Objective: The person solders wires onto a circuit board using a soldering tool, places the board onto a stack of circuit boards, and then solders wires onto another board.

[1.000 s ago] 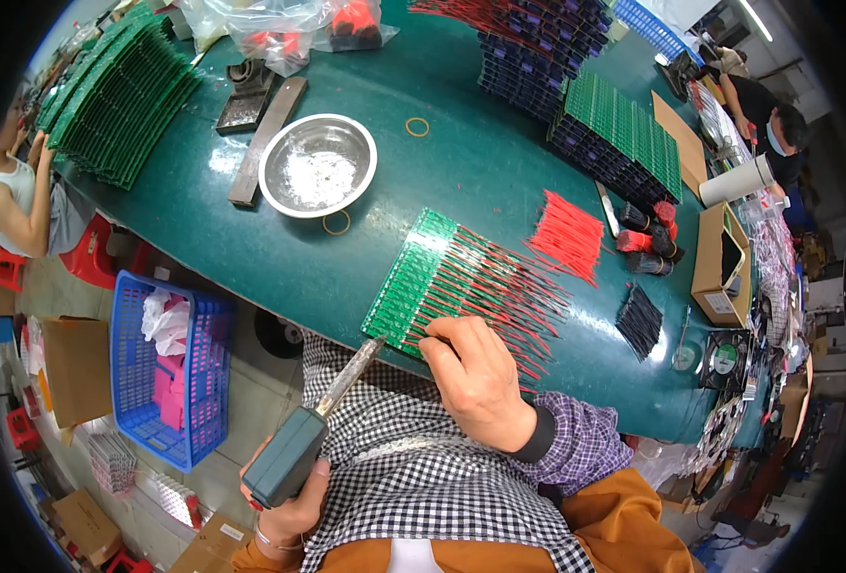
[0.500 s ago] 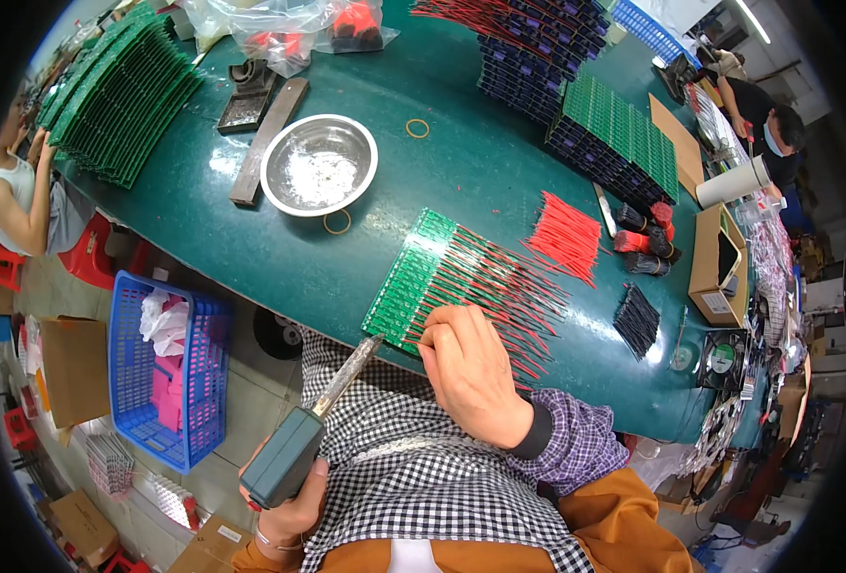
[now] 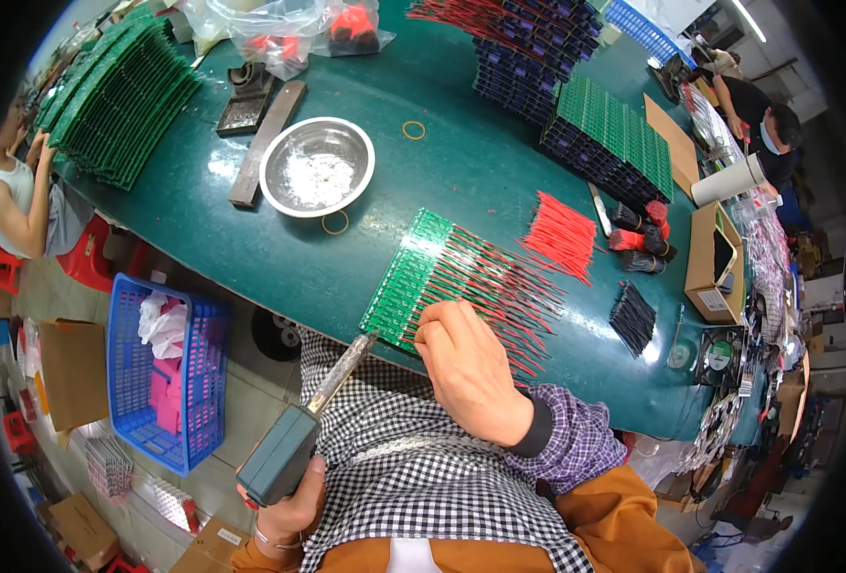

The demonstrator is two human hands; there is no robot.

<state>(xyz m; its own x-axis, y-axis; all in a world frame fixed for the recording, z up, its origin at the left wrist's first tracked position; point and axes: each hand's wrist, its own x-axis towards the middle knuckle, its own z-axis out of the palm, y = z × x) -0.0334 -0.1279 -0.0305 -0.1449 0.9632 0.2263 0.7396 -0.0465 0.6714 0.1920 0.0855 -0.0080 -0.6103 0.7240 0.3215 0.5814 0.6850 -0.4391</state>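
My left hand (image 3: 292,501) is wrapped round the dark green body of a soldering iron (image 3: 284,456). Its metal tip meets the lower left corner of a green circuit board panel (image 3: 408,250), which lies at the table's near edge. Rows of red and black wires (image 3: 499,286) run from the panel toward the right. Over the panel's near end and the closest wires, my right hand (image 3: 475,368) is closed with fingertips pinched together; whatever is between them is hidden. Loose red wires (image 3: 561,236) and black wires (image 3: 633,318) lie farther right.
A metal bowl (image 3: 361,186) stands behind the panel, beside a flat bar (image 3: 268,143). Stacked boards (image 3: 614,138) rise at the back right; more green boards (image 3: 122,105) stand far left, near a seated person (image 3: 14,205). A blue basket (image 3: 167,382) sits left below the table.
Both hands stay almost in place, the iron's tip still at the panel's corner. The whole view has shifted very slightly.
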